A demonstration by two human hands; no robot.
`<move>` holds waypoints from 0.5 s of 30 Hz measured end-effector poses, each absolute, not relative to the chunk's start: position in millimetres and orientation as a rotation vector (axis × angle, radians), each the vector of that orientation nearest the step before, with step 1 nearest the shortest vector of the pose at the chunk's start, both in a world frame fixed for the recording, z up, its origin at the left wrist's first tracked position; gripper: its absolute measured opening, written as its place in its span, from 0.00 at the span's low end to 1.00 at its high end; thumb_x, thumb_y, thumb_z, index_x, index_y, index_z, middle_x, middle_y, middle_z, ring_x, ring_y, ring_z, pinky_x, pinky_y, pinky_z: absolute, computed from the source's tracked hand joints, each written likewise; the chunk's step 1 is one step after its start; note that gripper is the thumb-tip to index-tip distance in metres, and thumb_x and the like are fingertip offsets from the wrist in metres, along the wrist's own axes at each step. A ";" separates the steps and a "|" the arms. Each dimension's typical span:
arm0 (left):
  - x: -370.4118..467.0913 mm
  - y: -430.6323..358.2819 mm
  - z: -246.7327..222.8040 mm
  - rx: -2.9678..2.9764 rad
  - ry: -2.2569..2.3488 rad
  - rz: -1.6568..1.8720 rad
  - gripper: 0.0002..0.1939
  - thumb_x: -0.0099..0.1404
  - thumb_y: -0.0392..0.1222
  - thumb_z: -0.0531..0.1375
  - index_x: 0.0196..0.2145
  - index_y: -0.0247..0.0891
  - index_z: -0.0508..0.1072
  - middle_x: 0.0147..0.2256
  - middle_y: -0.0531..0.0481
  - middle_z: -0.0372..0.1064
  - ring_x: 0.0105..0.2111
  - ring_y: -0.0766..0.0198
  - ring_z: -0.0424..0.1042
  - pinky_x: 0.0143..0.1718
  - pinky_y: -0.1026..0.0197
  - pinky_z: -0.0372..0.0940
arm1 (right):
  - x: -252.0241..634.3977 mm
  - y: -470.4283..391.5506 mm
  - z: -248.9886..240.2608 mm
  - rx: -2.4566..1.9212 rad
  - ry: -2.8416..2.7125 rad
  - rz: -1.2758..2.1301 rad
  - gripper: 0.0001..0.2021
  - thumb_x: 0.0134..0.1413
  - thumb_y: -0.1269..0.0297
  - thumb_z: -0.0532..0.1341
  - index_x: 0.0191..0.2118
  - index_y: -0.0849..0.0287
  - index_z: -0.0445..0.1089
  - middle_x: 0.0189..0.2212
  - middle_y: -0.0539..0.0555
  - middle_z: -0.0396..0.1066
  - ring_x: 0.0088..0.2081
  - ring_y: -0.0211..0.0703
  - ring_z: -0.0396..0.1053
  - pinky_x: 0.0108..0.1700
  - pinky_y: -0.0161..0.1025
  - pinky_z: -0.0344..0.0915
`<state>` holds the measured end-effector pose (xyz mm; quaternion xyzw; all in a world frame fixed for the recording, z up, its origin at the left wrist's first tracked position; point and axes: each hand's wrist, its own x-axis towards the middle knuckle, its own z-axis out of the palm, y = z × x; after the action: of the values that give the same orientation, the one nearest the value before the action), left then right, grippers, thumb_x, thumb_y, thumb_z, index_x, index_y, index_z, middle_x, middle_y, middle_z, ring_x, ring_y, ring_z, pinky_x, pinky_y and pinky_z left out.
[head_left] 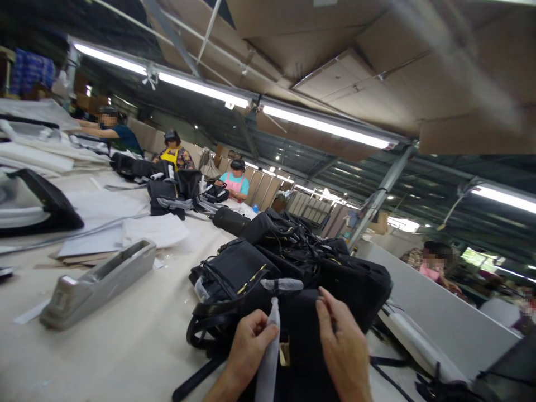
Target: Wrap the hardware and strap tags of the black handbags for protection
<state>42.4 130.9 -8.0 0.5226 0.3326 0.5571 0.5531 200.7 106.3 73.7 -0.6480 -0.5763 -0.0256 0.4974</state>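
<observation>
Fingers (256, 320) of your left hand (247, 346) pinch a long, translucent white wrapped strip (267, 365) over the black fabric bag (306, 349) on the near side of the white bench (138, 352), while your right hand (345, 343), fingers parted, grasps nothing visible beside it. Just above, a shorter translucent white wrapped piece (288, 285) crossed by a black band looks already covered; whether the pinched strip is fastened you cannot tell, so it may remain unfinished. Farther out lie piled black bags (288, 229), with an elongated grey tape dispenser (104, 282) to the left.
</observation>
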 end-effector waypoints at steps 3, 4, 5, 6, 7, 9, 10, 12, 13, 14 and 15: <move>35.1 125.9 -5.3 1.243 0.766 1.251 0.15 0.57 0.50 0.61 0.24 0.36 0.67 0.19 0.58 0.59 0.21 0.69 0.57 0.23 0.67 0.51 | 231.1 107.2 74.8 -1.677 -1.390 -0.093 0.38 0.39 0.42 0.64 0.54 0.60 0.69 0.54 0.66 0.69 0.57 0.68 0.62 0.59 0.57 0.55; 32.0 123.5 -4.3 1.271 0.769 1.243 0.15 0.59 0.51 0.59 0.25 0.36 0.68 0.20 0.57 0.61 0.22 0.68 0.59 0.23 0.66 0.52 | 239.4 108.7 72.2 -1.713 -1.424 0.051 0.37 0.36 0.43 0.66 0.53 0.61 0.70 0.51 0.65 0.72 0.55 0.67 0.65 0.57 0.56 0.58; 27.9 121.2 -3.6 1.308 0.786 1.259 0.16 0.61 0.52 0.58 0.26 0.36 0.70 0.21 0.56 0.63 0.23 0.67 0.61 0.24 0.66 0.54 | 246.4 110.4 68.3 -1.717 -1.461 0.201 0.34 0.37 0.44 0.67 0.50 0.60 0.72 0.47 0.63 0.74 0.52 0.66 0.68 0.55 0.55 0.61; 22.9 119.2 -3.6 1.346 0.818 1.295 0.17 0.63 0.53 0.56 0.29 0.36 0.72 0.23 0.54 0.65 0.24 0.65 0.63 0.25 0.65 0.56 | 251.9 111.8 63.6 -1.690 -1.483 0.307 0.30 0.38 0.45 0.66 0.47 0.59 0.74 0.44 0.61 0.77 0.49 0.64 0.70 0.53 0.54 0.62; 16.7 118.0 -4.6 1.379 0.865 1.345 0.17 0.64 0.53 0.54 0.32 0.36 0.73 0.25 0.53 0.68 0.26 0.64 0.65 0.26 0.65 0.59 | 256.0 112.8 58.5 -1.653 -1.479 0.349 0.26 0.40 0.46 0.66 0.43 0.57 0.76 0.42 0.59 0.78 0.48 0.63 0.71 0.53 0.54 0.62; 2.3 117.8 -10.3 1.406 0.977 1.449 0.17 0.65 0.53 0.53 0.39 0.37 0.73 0.31 0.49 0.72 0.31 0.60 0.70 0.32 0.62 0.64 | 260.5 112.5 48.2 -1.599 -1.403 0.312 0.21 0.41 0.46 0.64 0.38 0.55 0.77 0.40 0.57 0.79 0.48 0.64 0.71 0.54 0.55 0.61; -5.1 118.5 -14.9 1.400 1.026 1.472 0.18 0.64 0.53 0.54 0.41 0.37 0.73 0.34 0.47 0.73 0.34 0.58 0.72 0.36 0.60 0.67 | 261.2 110.9 43.3 -1.584 -1.358 0.288 0.21 0.41 0.45 0.64 0.38 0.54 0.78 0.40 0.57 0.79 0.48 0.64 0.71 0.55 0.55 0.60; -17.4 119.4 -26.6 1.399 1.087 1.438 0.20 0.62 0.53 0.55 0.44 0.36 0.72 0.40 0.43 0.74 0.42 0.54 0.73 0.44 0.55 0.68 | 260.7 103.3 33.6 -1.559 -1.301 0.280 0.22 0.42 0.45 0.64 0.39 0.55 0.78 0.42 0.57 0.78 0.49 0.64 0.70 0.56 0.55 0.59; -21.3 118.6 -32.6 1.409 1.091 1.390 0.21 0.61 0.53 0.57 0.45 0.36 0.71 0.44 0.40 0.74 0.45 0.52 0.73 0.48 0.53 0.67 | 259.9 96.9 28.7 -1.539 -1.280 0.293 0.23 0.43 0.45 0.63 0.41 0.55 0.77 0.43 0.57 0.78 0.50 0.64 0.69 0.57 0.55 0.59; -23.5 116.5 -38.1 1.423 1.081 1.325 0.22 0.60 0.53 0.58 0.47 0.36 0.71 0.47 0.39 0.74 0.48 0.50 0.72 0.51 0.51 0.66 | 259.2 88.8 23.9 -1.515 -1.248 0.314 0.24 0.44 0.44 0.63 0.42 0.55 0.77 0.45 0.57 0.78 0.51 0.63 0.69 0.57 0.54 0.59; -24.0 113.0 -42.3 1.439 1.062 1.259 0.25 0.57 0.52 0.61 0.49 0.36 0.71 0.50 0.38 0.72 0.51 0.49 0.71 0.53 0.50 0.64 | 258.8 79.5 19.3 -1.491 -1.206 0.343 0.25 0.45 0.43 0.63 0.44 0.55 0.77 0.46 0.57 0.77 0.52 0.64 0.68 0.57 0.54 0.60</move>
<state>-24.0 113.0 -42.3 0.5845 0.4313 0.5114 0.4590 258.8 79.5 19.3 -0.6332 -0.5120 0.1458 0.5619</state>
